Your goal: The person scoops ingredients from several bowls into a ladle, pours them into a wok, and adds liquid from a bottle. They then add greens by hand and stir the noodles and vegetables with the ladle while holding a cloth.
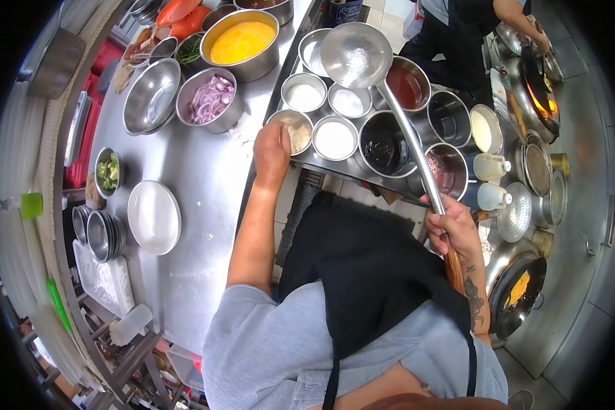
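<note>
My right hand [452, 229] is wrapped round the wooden-ended handle of a long metal ladle [417, 147]. The ladle's wide bowl is held above the seasoning containers. At the near left rim of a small metal container of pale powder [298, 132], my left hand [272, 152] is curled closed. Its fingertips are hidden at the container, so what they pinch cannot be made out. White granules fill the neighbouring containers [335, 139]. To their right stand a pot of dark liquid [385, 145] and a pot of reddish-brown sauce [408, 83].
On the steel counter to the left are a pot of yellow liquid [244, 42], sliced red onions [211, 100], metal bowls [152, 96] and a white oval plate [154, 217]. At right, a wok [518, 290] holds yellow food. Another person [451, 41] works near a flaming wok [536, 92].
</note>
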